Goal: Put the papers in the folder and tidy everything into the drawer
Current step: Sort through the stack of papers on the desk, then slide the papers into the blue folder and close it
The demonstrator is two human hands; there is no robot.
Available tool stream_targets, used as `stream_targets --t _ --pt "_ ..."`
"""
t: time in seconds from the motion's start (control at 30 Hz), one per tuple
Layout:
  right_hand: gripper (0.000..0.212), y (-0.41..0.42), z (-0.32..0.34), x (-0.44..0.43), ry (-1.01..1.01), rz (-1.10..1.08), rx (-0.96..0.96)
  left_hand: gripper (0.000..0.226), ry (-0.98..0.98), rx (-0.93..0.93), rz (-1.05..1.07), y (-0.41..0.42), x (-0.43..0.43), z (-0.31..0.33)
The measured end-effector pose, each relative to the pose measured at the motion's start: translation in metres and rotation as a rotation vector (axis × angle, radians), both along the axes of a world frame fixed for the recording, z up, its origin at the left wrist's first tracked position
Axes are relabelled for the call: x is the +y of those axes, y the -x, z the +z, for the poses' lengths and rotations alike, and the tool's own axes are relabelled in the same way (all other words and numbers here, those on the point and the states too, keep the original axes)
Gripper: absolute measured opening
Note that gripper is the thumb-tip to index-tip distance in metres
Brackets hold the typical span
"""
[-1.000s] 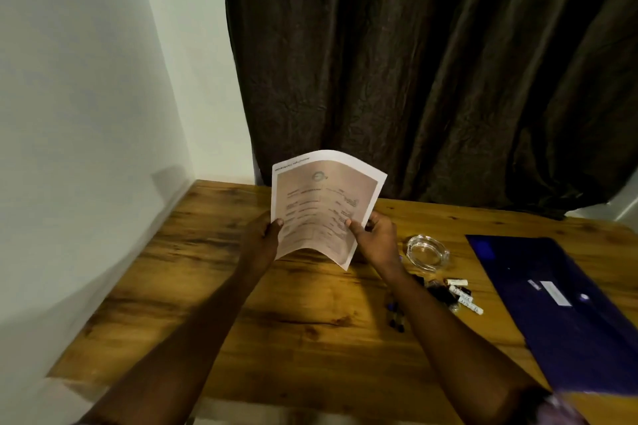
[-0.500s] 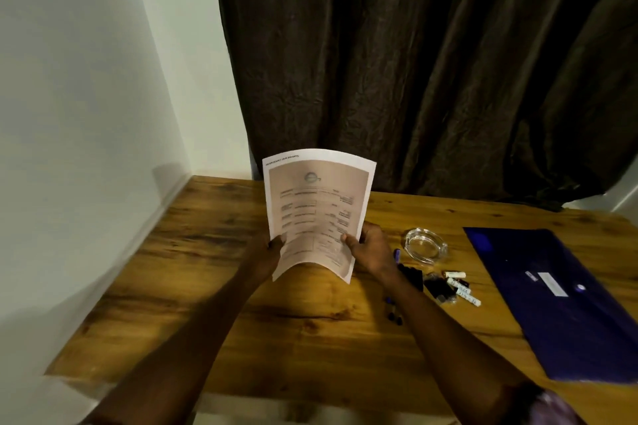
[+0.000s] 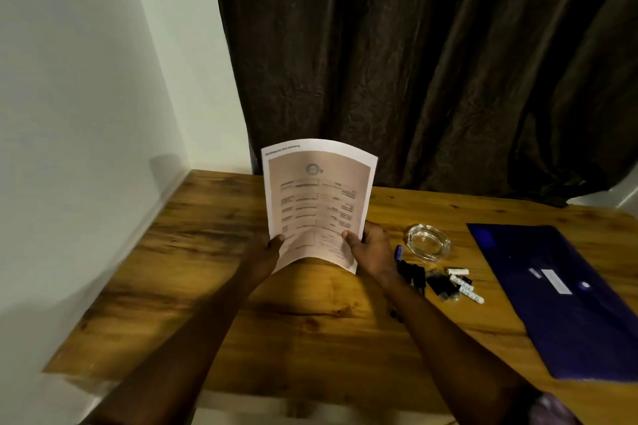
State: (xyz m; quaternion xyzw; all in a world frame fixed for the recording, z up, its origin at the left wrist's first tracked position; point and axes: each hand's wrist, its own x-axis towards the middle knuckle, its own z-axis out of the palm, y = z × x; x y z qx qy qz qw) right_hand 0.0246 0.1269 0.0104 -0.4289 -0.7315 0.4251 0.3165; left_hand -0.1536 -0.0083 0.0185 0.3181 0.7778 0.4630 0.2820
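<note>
I hold a printed paper [image 3: 317, 197] upright above the wooden table [image 3: 207, 245], its print upside down to me. My left hand [image 3: 267, 254] pinches its lower left edge and my right hand [image 3: 371, 248] pinches its lower right edge, thumbs on the front. The sheet bows slightly and its bottom edge sits just above the tabletop. A dark blue folder [image 3: 566, 293] lies flat and closed at the right of the table, well apart from both hands. No drawer is in view.
A glass ashtray [image 3: 428, 241] stands right of my right hand. Beside it lie a blue pen [image 3: 398, 252], black clips [image 3: 436, 283] and small white tubes [image 3: 464, 285]. A white wall is at the left and a dark curtain [image 3: 414, 62] behind.
The paper has turned from tilted to upright and squared in front of me. Both hands slid down to its lower edge, and the view shifted slightly left.
</note>
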Motion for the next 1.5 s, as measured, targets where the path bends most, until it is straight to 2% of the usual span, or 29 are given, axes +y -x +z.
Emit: stream_targets --t 0.13,0.27,0.43,0.5,0.67,0.77,0.83,0.9,0.97,1.03,1.07,1.13,1.2,1.3,1.4,1.5 --pt "0.029 0.002 -0.006 0.002 0.030 0.019 -0.021 0.037 0.036 0.008 -0.028 0.001 0.001 -0.003" --pt "0.026 0.000 0.001 0.006 0.083 0.009 0.138 0.035 -0.044 -0.055 0.008 0.004 0.006 0.002" --pt "0.019 -0.012 -0.001 0.017 0.209 -0.031 0.250 0.025 -0.111 -0.163 -0.004 -0.003 0.017 0.010" --pt "0.017 -0.019 0.001 0.021 0.306 -0.075 0.329 0.026 -0.156 -0.277 -0.005 -0.010 0.024 0.018" --pt "0.018 -0.056 -0.002 0.037 0.537 -0.204 0.514 0.053 -0.408 -0.672 -0.133 -0.041 0.040 0.030" --pt "0.023 -0.084 -0.003 0.047 0.596 -0.252 0.519 0.049 -0.452 -0.873 -0.144 -0.068 0.054 0.028" --pt "0.028 -0.115 -0.003 0.061 0.615 -0.235 0.544 0.032 -0.400 -0.826 -0.157 -0.097 0.067 0.024" --pt "0.029 -0.147 -0.002 0.076 0.619 -0.207 0.549 0.017 -0.323 -0.665 -0.123 -0.124 0.077 0.017" --pt "0.026 -0.181 -0.003 0.089 0.597 -0.197 0.512 0.027 -0.220 -0.582 -0.226 -0.148 0.091 -0.004" --pt "0.025 -0.218 -0.007 0.101 0.567 -0.193 0.446 0.020 -0.140 -0.841 -0.186 -0.178 0.108 -0.010" --pt "0.024 -0.233 -0.009 0.107 0.548 -0.180 0.412 0.017 -0.189 -0.832 -0.189 -0.192 0.114 -0.005" --pt "0.019 -0.266 -0.011 0.121 0.511 -0.151 0.358 0.044 -0.196 -0.949 -0.147 -0.222 0.136 -0.002" --pt "0.018 -0.296 -0.012 0.133 0.470 -0.127 0.303 0.050 -0.170 -0.834 -0.222 -0.253 0.155 0.003" --pt "0.019 -0.336 -0.015 0.146 0.457 -0.077 0.222 0.032 -0.073 -0.594 -0.203 -0.292 0.174 -0.006" --pt "0.032 -0.371 -0.014 0.156 0.460 -0.058 0.203 0.023 -0.036 -0.557 -0.104 -0.326 0.192 -0.016" --pt "0.032 -0.401 -0.022 0.167 0.298 -0.250 0.174 0.028 -0.045 -0.568 -0.035 -0.352 0.202 -0.025"
